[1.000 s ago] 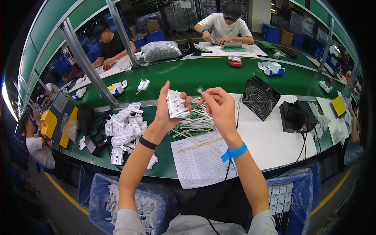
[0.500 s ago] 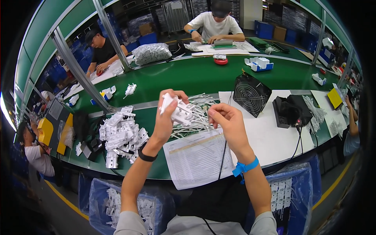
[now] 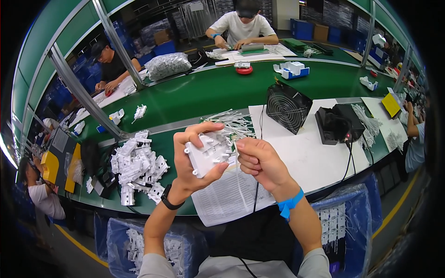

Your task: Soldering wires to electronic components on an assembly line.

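My left hand (image 3: 182,167) grips a white plastic housing (image 3: 204,156), thumb below and fingers over its top edge, its flat face toward me. Close by on the right, my right hand (image 3: 264,162) pinches a small greenish piece (image 3: 234,138) at the housing's right side. From that piece a thin white wire (image 3: 239,178) hangs down over the printed sheet (image 3: 222,201). Exactly how the piece meets the housing is hidden by my fingers. Behind my hands lies a bundle of white wires (image 3: 234,121). Left of my left hand is a heap of white housings (image 3: 139,164).
A black fan (image 3: 289,109) and a black box with cables (image 3: 340,125) stand at right on white board (image 3: 296,157). Lined bins (image 3: 190,241) with white parts sit below the bench edge. Beyond the green belt (image 3: 204,88) co-workers sit at their benches.
My left hand has turned the housing so its flat face shows. My right hand has moved left and down to it, with the white wire now hanging below the fingers.
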The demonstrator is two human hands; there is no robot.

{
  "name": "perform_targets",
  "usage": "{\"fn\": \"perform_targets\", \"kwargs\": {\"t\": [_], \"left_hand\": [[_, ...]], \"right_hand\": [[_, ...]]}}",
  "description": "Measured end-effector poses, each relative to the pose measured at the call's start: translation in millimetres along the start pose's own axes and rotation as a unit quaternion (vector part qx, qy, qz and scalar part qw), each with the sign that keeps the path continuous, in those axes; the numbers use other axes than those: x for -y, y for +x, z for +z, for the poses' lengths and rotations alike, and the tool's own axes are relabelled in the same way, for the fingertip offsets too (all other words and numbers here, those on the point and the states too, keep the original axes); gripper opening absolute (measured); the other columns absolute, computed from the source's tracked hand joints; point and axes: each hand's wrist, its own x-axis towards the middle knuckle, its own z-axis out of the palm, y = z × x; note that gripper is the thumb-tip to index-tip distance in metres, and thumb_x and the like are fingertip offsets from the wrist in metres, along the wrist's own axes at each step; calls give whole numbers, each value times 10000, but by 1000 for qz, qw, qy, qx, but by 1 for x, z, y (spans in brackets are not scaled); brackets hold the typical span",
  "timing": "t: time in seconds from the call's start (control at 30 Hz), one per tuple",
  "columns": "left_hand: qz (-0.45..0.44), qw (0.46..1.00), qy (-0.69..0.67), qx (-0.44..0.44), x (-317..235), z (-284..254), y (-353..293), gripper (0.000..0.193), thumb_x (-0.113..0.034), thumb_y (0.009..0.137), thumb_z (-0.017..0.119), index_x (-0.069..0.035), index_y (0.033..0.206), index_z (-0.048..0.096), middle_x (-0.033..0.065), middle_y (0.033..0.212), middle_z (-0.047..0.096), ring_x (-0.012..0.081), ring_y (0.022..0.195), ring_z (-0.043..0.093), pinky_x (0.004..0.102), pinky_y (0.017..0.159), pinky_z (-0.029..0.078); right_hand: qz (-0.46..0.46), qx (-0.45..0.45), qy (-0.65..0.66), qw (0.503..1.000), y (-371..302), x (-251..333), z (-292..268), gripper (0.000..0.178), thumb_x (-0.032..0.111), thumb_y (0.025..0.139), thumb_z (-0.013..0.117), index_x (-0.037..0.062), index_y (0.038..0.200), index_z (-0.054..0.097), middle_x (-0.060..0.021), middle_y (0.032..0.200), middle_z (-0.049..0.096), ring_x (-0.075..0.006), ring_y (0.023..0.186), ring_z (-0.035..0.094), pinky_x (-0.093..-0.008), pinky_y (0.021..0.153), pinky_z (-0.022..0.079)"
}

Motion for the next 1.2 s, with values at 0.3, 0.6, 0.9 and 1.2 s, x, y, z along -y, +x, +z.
{"fn": "perform_targets", "kwargs": {"t": [0.3,0.6,0.9,1.2], "left_hand": [[11,1000,-29,-2,-2,7,-2,595,-104,771,846,-88,1094,347,291,1275,558,353,1211,588,425,1010,485],[-97,986,-131,35,-13,16,-11,576,-140,755,856,-91,1080,383,319,1414,493,360,1298,528,483,1119,390],[-394,903,-50,162,-12,27,2,481,-168,858,789,-22,1295,651,120,1184,691,146,1040,650,281,872,524],[-318,948,-4,27,47,113,14,135,-65,880,684,12,939,591,67,850,676,105,761,617,270,677,486]], "right_hand": [[-31,-54,-52,997,-16,-5,7,132,152,976,648,27,1016,666,74,646,453,-21,526,367,-216,486,286],[-25,46,-249,967,-15,9,-23,224,157,946,676,-26,1076,686,-42,983,689,-124,946,641,-278,864,507],[-90,-23,-480,872,-37,26,-35,168,130,925,698,-24,991,698,-44,879,701,-114,818,652,-271,805,526],[-148,-192,-432,869,-61,43,-75,232,87,917,707,-45,1106,683,-51,825,683,-74,650,616,-218,549,462]]}}
